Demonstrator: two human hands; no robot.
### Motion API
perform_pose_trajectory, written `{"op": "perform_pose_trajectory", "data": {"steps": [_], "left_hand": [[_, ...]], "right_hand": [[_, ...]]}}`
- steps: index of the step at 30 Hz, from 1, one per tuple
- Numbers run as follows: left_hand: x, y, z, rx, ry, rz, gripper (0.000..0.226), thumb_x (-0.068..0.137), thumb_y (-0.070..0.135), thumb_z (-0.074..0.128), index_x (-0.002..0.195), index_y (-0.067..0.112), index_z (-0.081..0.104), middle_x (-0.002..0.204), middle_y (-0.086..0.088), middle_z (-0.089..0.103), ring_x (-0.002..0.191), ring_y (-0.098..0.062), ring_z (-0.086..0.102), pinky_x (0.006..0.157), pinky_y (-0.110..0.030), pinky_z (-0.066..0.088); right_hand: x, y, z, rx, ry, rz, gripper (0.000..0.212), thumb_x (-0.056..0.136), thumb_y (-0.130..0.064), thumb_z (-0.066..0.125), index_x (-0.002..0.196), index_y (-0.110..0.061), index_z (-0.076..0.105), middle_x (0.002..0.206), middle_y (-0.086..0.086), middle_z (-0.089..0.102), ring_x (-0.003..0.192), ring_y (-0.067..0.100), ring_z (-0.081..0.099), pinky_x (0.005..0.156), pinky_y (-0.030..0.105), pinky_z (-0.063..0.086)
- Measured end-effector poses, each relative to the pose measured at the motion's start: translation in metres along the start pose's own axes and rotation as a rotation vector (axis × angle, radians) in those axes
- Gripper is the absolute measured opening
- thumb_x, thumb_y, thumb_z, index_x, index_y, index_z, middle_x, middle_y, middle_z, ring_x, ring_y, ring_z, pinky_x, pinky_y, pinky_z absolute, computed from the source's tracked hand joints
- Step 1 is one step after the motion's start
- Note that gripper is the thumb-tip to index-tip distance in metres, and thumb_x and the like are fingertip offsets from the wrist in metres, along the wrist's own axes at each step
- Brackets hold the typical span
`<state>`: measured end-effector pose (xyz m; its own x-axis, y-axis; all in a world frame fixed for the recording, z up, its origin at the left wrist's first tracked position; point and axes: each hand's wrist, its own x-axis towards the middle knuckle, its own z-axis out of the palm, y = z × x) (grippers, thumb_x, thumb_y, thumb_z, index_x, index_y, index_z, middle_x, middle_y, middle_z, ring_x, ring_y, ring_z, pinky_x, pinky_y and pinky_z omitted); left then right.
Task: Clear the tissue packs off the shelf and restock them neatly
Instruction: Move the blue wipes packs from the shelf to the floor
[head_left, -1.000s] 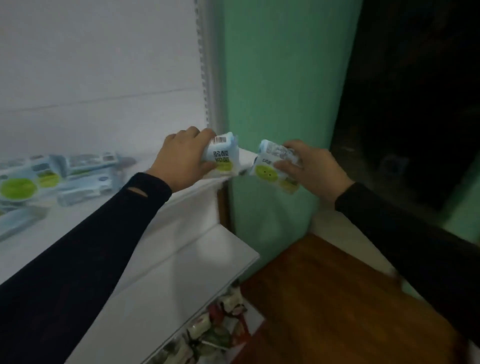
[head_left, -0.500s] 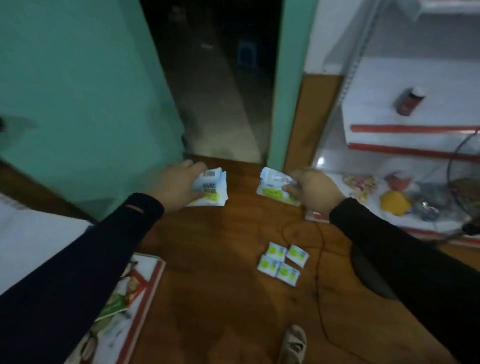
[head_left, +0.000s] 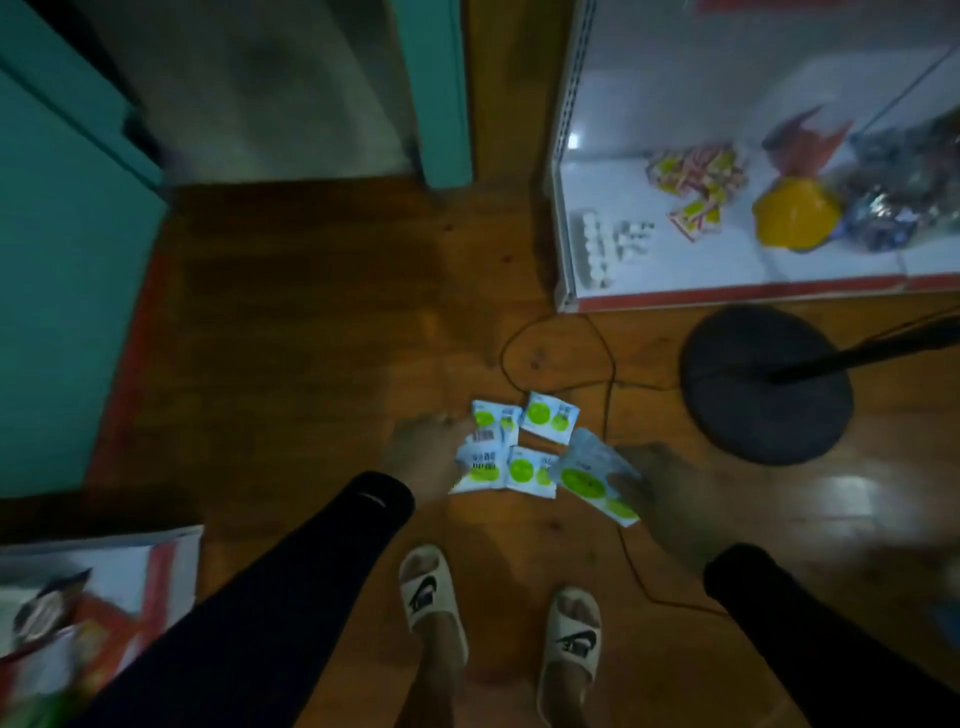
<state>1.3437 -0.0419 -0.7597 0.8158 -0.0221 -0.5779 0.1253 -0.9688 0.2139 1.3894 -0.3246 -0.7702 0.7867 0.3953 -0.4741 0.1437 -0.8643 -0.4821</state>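
Note:
I look down at a wooden floor. Three light-blue tissue packs with green dots lie there: one at the back left, one at the back right, one in front. My left hand, blurred, holds a tissue pack with its barcode side up, low at the left of that group. My right hand, also blurred, grips another tissue pack at the group's right edge. Whether the held packs touch the floor cannot be told.
A black round stand base and its cable lie to the right of the packs. A white shelf with a red edge holds goods at the upper right. Another shelf is at the lower left. My slippered feet stand below.
I turned from the shelf and bent down. Both hands, each still holding a pack, dropped from chest height to the group of packs on the floor.

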Motion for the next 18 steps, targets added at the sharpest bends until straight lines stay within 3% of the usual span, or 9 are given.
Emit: {"op": "perform_pose_trajectory", "data": {"steps": [7, 12, 14, 18], "left_hand": [[0.179, -0.053, 0.193, 0.026, -0.009, 0.077, 0.046, 0.087, 0.031, 0.061, 0.131, 0.025, 0.049, 0.126, -0.006, 0.055, 0.115, -0.029, 0.052, 0.094, -0.034, 0.041], [0.280, -0.072, 0.264, -0.023, 0.003, 0.123, 0.047, 0.089, 0.028, 0.057, 0.134, 0.024, 0.046, 0.130, -0.013, 0.050, 0.121, -0.032, 0.045, 0.100, -0.034, 0.033], [0.303, -0.079, 0.281, 0.042, 0.045, 0.084, 0.057, 0.091, 0.028, 0.052, 0.144, 0.026, 0.032, 0.141, -0.015, 0.039, 0.129, -0.034, 0.035, 0.106, -0.038, 0.027], [0.302, -0.085, 0.287, 0.062, 0.003, 0.013, 0.065, 0.097, 0.030, 0.043, 0.152, 0.028, 0.007, 0.158, -0.013, 0.006, 0.140, -0.039, 0.012, 0.112, -0.043, 0.018]], "right_hand": [[0.133, 0.115, 0.180, -0.024, -0.045, 0.058, 0.038, 0.090, -0.034, 0.058, 0.114, -0.006, 0.066, 0.101, 0.019, 0.062, 0.085, 0.040, 0.063, 0.074, 0.039, 0.048], [0.226, 0.158, 0.247, -0.061, -0.038, -0.036, 0.040, 0.093, -0.028, 0.057, 0.126, -0.005, 0.059, 0.116, 0.024, 0.060, 0.105, 0.039, 0.058, 0.086, 0.037, 0.042], [0.255, 0.171, 0.269, -0.102, -0.044, -0.039, 0.047, 0.094, -0.023, 0.056, 0.137, -0.006, 0.048, 0.131, 0.025, 0.051, 0.120, 0.040, 0.049, 0.099, 0.040, 0.037], [0.276, 0.177, 0.285, -0.236, 0.035, 0.071, 0.064, 0.096, -0.038, 0.041, 0.151, -0.016, 0.018, 0.156, 0.017, 0.020, 0.142, 0.036, 0.016, 0.114, 0.049, 0.022]]}}
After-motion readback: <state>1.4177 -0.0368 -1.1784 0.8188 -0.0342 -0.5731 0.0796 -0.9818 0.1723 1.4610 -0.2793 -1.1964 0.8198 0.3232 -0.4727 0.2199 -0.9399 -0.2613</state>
